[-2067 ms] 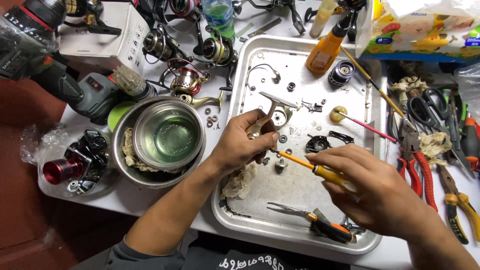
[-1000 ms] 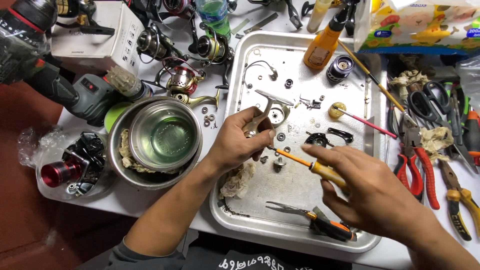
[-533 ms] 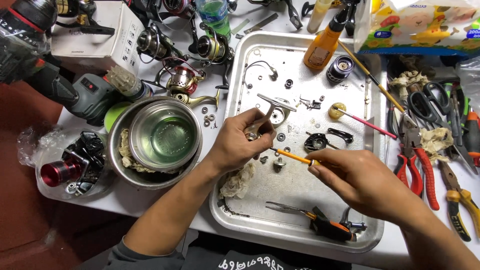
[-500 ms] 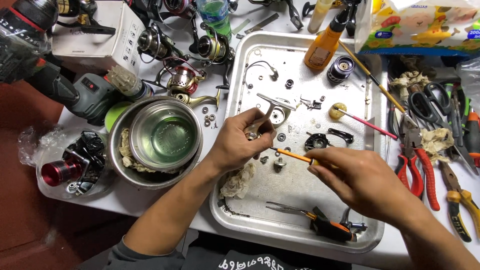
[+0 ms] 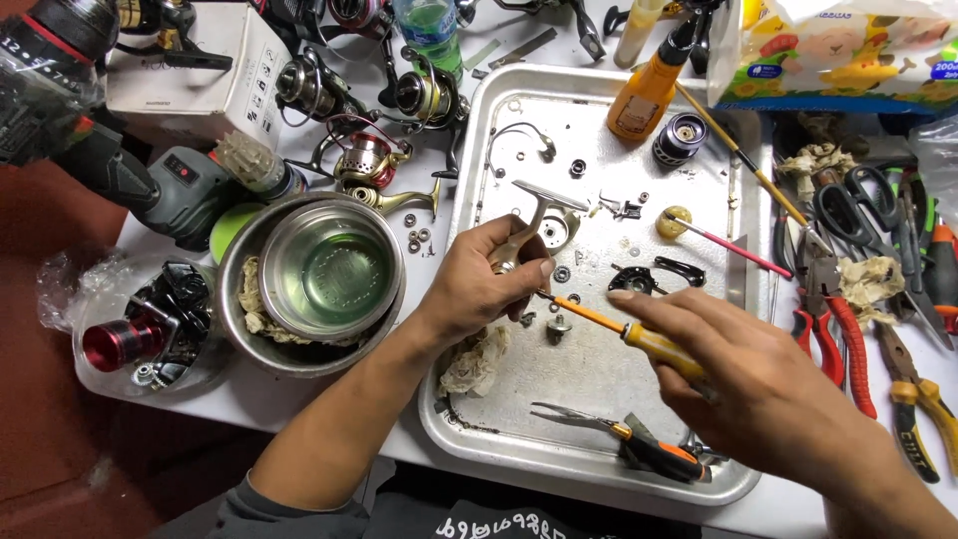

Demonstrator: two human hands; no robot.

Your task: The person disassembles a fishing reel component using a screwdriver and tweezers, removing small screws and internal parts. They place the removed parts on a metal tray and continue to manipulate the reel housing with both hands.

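left hand (image 5: 477, 284): gripping reel part (image 5: 539, 222) over tray (image 5: 479, 399)
right hand (image 5: 758, 384): closing round screwdriver (image 5: 609, 327), tip touching reel part
beside tray: steel bowl (image 5: 329, 269), red pliers (image 5: 838, 334) lying on surface (image 5: 249, 394)

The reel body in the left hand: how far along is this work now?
Done: the reel looks stripped, with small screws and washers, a bail wire and a spool lying loose in the tray. In hand: the left hand holds the reel body, and the right hand sets a screwdriver against it. Left: those loose parts remain apart from the body.
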